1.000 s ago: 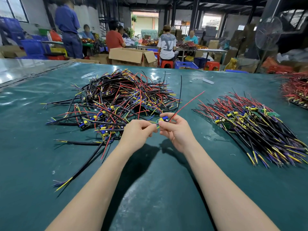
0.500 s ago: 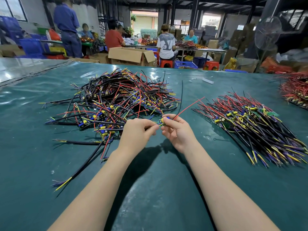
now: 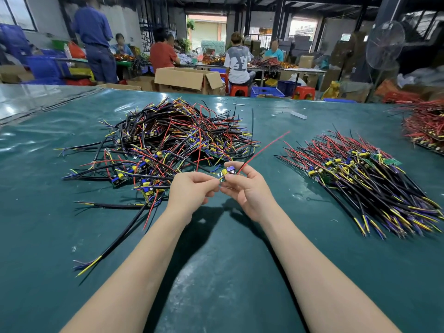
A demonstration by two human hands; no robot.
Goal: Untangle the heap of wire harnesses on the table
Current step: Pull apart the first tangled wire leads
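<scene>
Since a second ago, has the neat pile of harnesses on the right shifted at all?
No. The sorted pile keeps its place against the white scrap on the green table.

Bright overhead light, tabletop glare, fisheye edges

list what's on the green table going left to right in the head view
tangled heap of harnesses → left hand → small board with a red wire, pinched by both hands → right hand → sorted pile of harnesses → red wire pile at the right edge
</scene>
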